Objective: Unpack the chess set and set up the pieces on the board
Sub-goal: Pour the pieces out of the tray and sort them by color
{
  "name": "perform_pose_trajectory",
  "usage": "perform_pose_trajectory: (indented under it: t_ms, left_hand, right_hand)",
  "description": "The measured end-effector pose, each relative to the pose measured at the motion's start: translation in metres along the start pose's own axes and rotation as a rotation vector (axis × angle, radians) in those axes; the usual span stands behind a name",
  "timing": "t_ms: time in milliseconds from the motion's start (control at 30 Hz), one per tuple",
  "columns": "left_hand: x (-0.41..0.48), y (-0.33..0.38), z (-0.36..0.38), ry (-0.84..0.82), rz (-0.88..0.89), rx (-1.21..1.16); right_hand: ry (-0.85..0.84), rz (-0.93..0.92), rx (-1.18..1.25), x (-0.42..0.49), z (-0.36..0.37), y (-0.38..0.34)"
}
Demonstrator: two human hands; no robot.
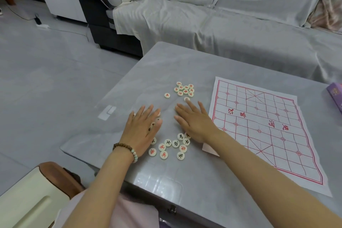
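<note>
Looking down on a glossy grey marbled tabletop (pixel 185 65), with a white paper board printed with a red grid and red characters (pixel 268 126) lying flat on the right half, part of its left edge hidden behind the right forearm. All visible pieces sitting on bare tabletop left of that sheet. Palm-down over a few cream round discs (pixel 153 125), the left hand (pixel 140 129), fingers straight and close together. Only catching slivers of those discs past the fingers and thumb, so can't count them or read the marks. Also flat, the right hand (pixel 196 124), fingers slightly spread, one fingertip on a single disc (pixel 187 99), mostly covered, face unreadable. Nothing pinched in either hand. Past the fingertips, a tight cluster of red-lettered discs (pixel 184 89), plus a lone red one (pixel 167 95) near its left side. Between the wrists, a looser scatter of black- and red-lettered discs (pixel 172 146), a couple partly tucked under the right palm. Brown wooden bead bracelet with some pale green beads (pixel 125 151) on the left wrist. Purple box (pixel 335 94) chopped off by the right edge, print too blurry to read. Grey-covered sofa (pixel 222 15) behind the table. Cream and brown thing (pixel 27 200) at bottom left, cut off, can't tell what.
</note>
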State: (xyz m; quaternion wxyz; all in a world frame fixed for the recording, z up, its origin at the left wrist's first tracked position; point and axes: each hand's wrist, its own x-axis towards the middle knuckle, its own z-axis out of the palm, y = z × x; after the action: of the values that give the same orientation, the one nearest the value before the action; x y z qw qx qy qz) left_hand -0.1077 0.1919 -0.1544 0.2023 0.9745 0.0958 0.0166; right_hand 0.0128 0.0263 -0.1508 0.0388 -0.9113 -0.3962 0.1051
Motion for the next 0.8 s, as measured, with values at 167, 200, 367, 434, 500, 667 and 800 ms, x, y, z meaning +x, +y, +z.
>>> perform_pose_trajectory:
  t_ms: [167, 200, 367, 434, 500, 667, 800]
  left_hand:
    - [-0.031, -0.008, -0.008, -0.007, 0.101, 0.100]
    - [-0.040, -0.010, -0.006, -0.016, 0.113, 0.099]
    - [-0.087, -0.011, 0.017, -0.044, 0.259, 0.282]
    - [-0.097, -0.008, 0.026, -0.041, 0.316, 0.295]
    - [-0.101, -0.005, 0.032, -0.020, 0.327, 0.329]
    - [-0.099, 0.002, 0.037, -0.007, 0.277, 0.349]
    - [-0.096, 0.006, 0.036, -0.002, 0.244, 0.332]
  right_hand:
    - [0.010, 0.068, 0.013, 0.032, -0.004, 0.011]
    - [0.023, 0.039, 0.067, 0.029, -0.005, 0.008]
    - [-0.016, -0.172, 0.390, -0.036, 0.001, -0.018]
    - [-0.060, -0.196, 0.369, -0.058, 0.008, -0.021]
    - [-0.076, -0.221, 0.317, -0.068, 0.015, -0.021]
    - [-0.067, -0.249, 0.179, -0.074, 0.025, -0.024]
    - [-0.034, -0.220, 0.108, -0.086, 0.030, -0.027]
